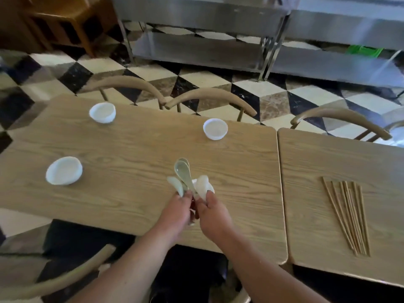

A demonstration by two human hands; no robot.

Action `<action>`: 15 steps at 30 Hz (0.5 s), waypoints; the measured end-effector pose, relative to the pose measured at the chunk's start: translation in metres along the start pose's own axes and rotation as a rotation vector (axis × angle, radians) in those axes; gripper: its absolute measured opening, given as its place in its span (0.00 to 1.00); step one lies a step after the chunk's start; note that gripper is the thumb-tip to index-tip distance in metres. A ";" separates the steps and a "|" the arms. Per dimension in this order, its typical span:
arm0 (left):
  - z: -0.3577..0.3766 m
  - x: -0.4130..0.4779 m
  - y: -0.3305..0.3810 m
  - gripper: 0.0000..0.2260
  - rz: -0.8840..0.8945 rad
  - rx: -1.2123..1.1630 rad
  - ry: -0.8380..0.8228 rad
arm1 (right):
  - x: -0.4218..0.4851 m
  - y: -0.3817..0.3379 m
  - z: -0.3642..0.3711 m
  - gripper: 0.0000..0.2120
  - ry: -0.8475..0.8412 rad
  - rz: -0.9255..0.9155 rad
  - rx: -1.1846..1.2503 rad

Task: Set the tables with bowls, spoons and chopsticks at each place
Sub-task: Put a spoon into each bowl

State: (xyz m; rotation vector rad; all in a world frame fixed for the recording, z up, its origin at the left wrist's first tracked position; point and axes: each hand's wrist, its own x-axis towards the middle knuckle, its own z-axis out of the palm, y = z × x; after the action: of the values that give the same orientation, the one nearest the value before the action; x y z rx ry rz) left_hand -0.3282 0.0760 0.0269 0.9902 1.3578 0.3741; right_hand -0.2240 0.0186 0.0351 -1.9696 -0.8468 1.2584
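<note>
Three white bowls stand on the left wooden table (131,154): one at the far left (102,112), one at the far right (215,128), one at the near left (64,170). My left hand (177,212) grips a bunch of pale green-white spoons (183,173) by their handles, bowls fanned upward. Close beside it, my right hand (213,213) pinches one white spoon (202,188) of the bunch. Both hands hover over the table's near middle. A bundle of wooden chopsticks (347,217) lies on the right table (328,162).
Curved-back wooden chairs stand at the far side (209,96), (126,83), (341,119) and one at the near left (65,278). Steel shelving (207,47) runs along the back over a checkered floor. A narrow gap separates the two tables.
</note>
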 end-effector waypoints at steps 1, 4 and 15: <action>-0.013 0.001 -0.002 0.15 -0.001 0.014 -0.007 | -0.001 -0.005 0.012 0.10 0.006 0.003 -0.018; -0.040 0.008 -0.007 0.16 -0.002 0.072 -0.028 | 0.003 -0.013 0.022 0.11 0.045 0.041 -0.045; -0.062 0.028 -0.031 0.18 -0.095 0.140 -0.038 | 0.073 0.017 -0.045 0.08 -0.046 0.142 -0.531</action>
State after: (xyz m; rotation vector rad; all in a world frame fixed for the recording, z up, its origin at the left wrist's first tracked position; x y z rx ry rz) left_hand -0.3888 0.1024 -0.0083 1.0377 1.4055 0.1899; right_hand -0.1551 0.0587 -0.0005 -2.4573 -1.1735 1.2501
